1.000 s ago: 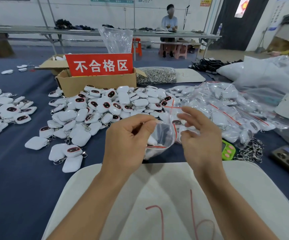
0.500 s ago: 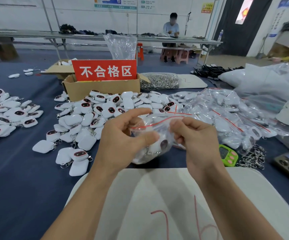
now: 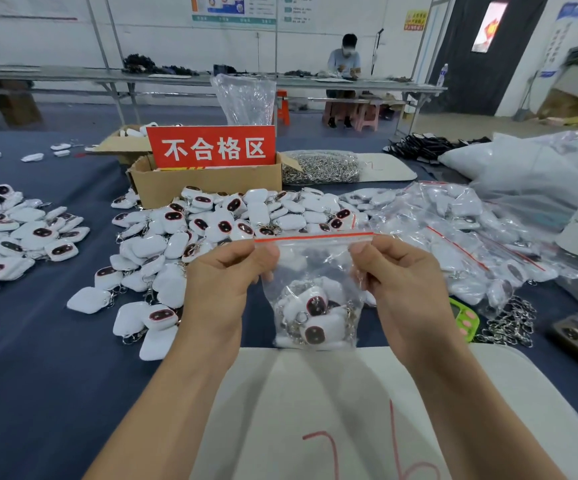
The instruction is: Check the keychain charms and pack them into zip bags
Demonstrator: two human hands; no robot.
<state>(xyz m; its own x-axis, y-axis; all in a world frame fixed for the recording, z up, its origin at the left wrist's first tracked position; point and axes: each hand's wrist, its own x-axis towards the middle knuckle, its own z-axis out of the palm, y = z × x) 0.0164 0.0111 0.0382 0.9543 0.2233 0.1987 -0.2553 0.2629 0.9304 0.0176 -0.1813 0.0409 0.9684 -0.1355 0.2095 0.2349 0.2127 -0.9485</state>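
Left grip [image 3: 225, 282] and right grip [image 3: 409, 282] pinch the zip bag [image 3: 315, 261], now pulled taut above its charms [image 3: 315, 317], seemingly ready for sealing.

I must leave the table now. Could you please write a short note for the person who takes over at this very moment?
Left hand: pinches the zip bag at the left end of its red zip strip.
Right hand: pinches the right end.
The bag hangs between the hands, with several charms inside.
Done: this bag is filled; packed bags lie to the right.
Unclear: whether the zip is fully closed. Check it.
Left: loose charms piled before the cardboard box, to check and pack.
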